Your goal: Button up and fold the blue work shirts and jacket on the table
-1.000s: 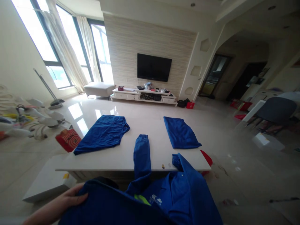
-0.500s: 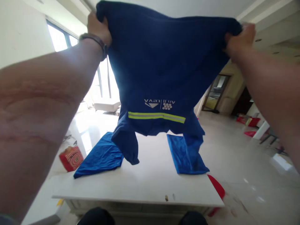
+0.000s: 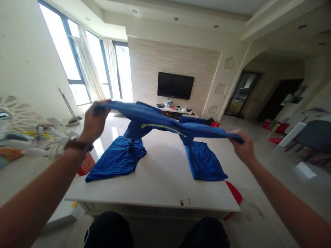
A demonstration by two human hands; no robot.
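A blue work shirt (image 3: 155, 115) with a yellow reflective stripe is stretched in the air between my hands, above the white table. My left hand (image 3: 95, 120), with a dark band at the wrist, is closed on one corner of its hem. The opposite corner is pinched in my right hand (image 3: 243, 146). The shirt's far end hangs lower, and its sleeves droop near two folded blue garments. One folded blue garment (image 3: 115, 160) lies on the table's left side; another folded blue garment (image 3: 207, 162) lies on the right.
The white table (image 3: 160, 182) spans the space before my knees. Two small objects (image 3: 181, 202) sit by its near edge. A red stool (image 3: 234, 192) stands at the right, a red bag (image 3: 87, 164) at the left. A television (image 3: 176, 85) hangs on the far wall.
Both hands have come down from overhead, bringing the shirt from a raised upright spread to a nearly flat one. The wall and television behind it now show.
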